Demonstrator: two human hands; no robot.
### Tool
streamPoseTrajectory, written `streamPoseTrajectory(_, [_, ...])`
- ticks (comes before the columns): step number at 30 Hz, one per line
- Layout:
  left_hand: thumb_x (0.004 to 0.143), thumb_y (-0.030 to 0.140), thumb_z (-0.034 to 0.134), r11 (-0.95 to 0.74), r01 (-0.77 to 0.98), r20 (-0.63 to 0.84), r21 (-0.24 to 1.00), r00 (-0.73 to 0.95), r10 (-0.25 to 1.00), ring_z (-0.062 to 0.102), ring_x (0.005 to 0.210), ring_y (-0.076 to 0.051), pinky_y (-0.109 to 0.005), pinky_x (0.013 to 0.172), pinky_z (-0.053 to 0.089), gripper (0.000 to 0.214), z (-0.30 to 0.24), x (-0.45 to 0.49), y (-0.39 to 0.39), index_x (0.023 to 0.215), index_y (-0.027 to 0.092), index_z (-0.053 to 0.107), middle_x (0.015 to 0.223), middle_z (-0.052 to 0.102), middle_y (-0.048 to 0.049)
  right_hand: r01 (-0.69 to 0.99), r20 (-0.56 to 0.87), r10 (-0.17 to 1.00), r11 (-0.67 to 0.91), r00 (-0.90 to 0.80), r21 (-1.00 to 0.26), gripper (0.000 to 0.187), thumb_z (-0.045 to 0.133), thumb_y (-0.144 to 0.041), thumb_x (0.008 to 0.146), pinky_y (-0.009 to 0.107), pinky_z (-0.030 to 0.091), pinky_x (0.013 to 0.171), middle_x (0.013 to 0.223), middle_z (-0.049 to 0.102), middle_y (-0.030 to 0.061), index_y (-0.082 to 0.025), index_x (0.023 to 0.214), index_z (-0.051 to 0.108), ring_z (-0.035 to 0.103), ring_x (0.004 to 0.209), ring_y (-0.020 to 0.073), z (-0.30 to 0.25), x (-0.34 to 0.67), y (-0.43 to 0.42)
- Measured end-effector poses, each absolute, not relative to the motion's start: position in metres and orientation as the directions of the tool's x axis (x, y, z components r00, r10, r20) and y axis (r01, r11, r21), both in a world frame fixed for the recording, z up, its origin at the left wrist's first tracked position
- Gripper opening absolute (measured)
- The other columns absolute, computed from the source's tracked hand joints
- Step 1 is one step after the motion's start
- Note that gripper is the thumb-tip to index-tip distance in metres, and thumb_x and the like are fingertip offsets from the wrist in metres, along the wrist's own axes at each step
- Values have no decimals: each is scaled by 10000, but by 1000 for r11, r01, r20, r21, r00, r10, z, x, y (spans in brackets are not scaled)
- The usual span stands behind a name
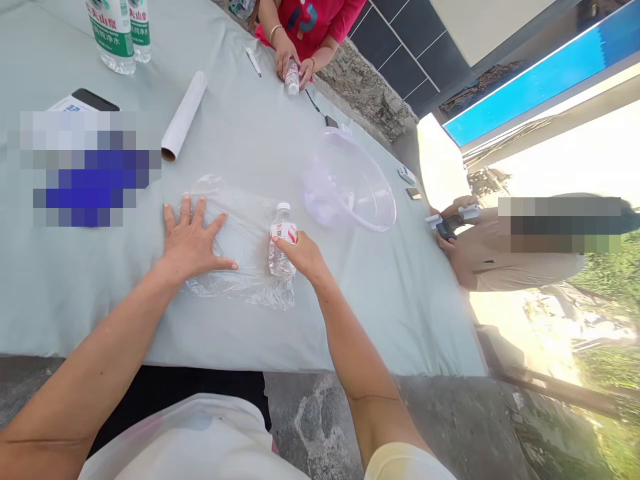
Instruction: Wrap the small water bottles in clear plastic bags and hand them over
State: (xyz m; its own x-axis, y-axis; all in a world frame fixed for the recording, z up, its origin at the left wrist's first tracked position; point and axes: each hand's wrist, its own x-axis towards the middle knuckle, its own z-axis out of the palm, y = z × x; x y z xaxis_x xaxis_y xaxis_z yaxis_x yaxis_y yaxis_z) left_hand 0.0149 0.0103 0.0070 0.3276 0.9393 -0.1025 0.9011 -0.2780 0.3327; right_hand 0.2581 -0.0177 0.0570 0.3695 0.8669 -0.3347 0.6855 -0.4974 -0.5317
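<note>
A sheet of clear plastic wrap (245, 233) lies spread and wrinkled on the table in front of me. My left hand (193, 240) presses flat on its left part, fingers spread wide. Near the sheet's right edge, my right hand (303, 255) grips a small clear water bottle (283, 260) with a red-and-white label and white cap. The bottle stands over the wrap, and some of my right fingers are hidden behind it. A white roll (184, 117) with a cardboard core lies beyond my left hand.
A clear plastic basin (350, 180) sits right of the bottle. Two large water bottles (113, 40) stand far left, near a phone (95, 100). Across the table (240, 340), a person in red (313, 27) holds another small bottle. Another person (500, 247) at the right holds a device.
</note>
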Motion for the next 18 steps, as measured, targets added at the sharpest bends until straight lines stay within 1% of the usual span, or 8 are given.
streamPoseTrajectory(4, [627, 856, 641, -277, 903, -112, 330, 329, 938, -26, 1539, -504, -712, 1165, -62, 1141, 6, 15, 11, 1573, 283, 364, 1709, 108, -148, 774, -312, 888, -451, 338, -445, 505, 603, -745, 788, 349, 401, 644, 913, 665, 90, -252, 862, 521, 594, 789, 262, 63, 253, -22])
streamPoseTrajectory(6, [635, 873, 613, -279, 905, -115, 321, 330, 937, -31, 1541, -496, -706, 1166, -59, 1146, 6, 14, 10, 1580, 281, 348, 1710, 88, -157, 813, -317, 896, -423, 310, -401, 547, 529, -782, 817, 348, 401, 651, 903, 662, 89, -247, 928, 523, 596, 791, 265, 67, 249, -24])
streamPoseTrajectory(8, [654, 888, 572, -283, 906, -114, 314, 332, 936, -26, 1543, -492, -706, 1166, -48, 1136, 8, 14, 9, 1584, 278, 339, 1709, 87, -166, 835, -334, 904, -391, 268, -386, 582, 450, -792, 854, 339, 404, 653, 896, 662, 77, -243, 1026, 537, 604, 791, 260, 70, 247, -26])
streamPoseTrajectory(11, [725, 886, 487, -278, 906, -99, 320, 324, 941, 12, 1545, -485, -712, 1165, -11, 1072, 13, 12, 6, 1579, 252, 354, 1696, 132, -191, 837, -343, 913, -359, 222, -413, 635, 419, -784, 878, 332, 424, 681, 948, 679, 67, -245, 1187, 552, 632, 822, 251, 71, 248, -30])
streamPoseTrajectory(13, [798, 853, 421, -262, 907, -77, 330, 302, 950, 50, 1550, -462, -713, 1166, 15, 995, 17, 11, 5, 1572, 230, 367, 1681, 179, -212, 800, -324, 916, -372, 236, -470, 669, 406, -784, 885, 338, 446, 729, 1008, 695, 66, -250, 1261, 554, 655, 837, 239, 68, 254, -32])
streamPoseTrajectory(14, [828, 832, 397, -252, 908, -67, 335, 290, 955, 70, 1551, -450, -713, 1166, 26, 959, 19, 10, 5, 1567, 221, 377, 1672, 203, -220, 770, -306, 917, -386, 257, -508, 668, 376, -778, 898, 342, 455, 752, 1031, 702, 65, -249, 1257, 568, 665, 829, 228, 65, 258, -33])
streamPoseTrajectory(16, [876, 788, 365, -234, 909, -50, 344, 267, 962, 112, 1550, -430, -715, 1166, 51, 891, 21, 9, 4, 1551, 208, 403, 1653, 248, -232, 710, -264, 908, -420, 326, -566, 618, 326, -729, 937, 347, 467, 791, 1053, 711, 61, -242, 1182, 617, 676, 811, 207, 56, 269, -34])
streamPoseTrajectory(18, [914, 740, 348, -227, 907, -12, 354, 247, 969, 152, 1545, -414, -717, 1164, 69, 824, 21, 8, 4, 1527, 197, 435, 1634, 289, -238, 674, -237, 886, -459, 399, -578, 489, 378, -617, 956, 351, 473, 820, 1080, 715, 57, -238, 1098, 652, 681, 857, 206, 45, 281, -33])
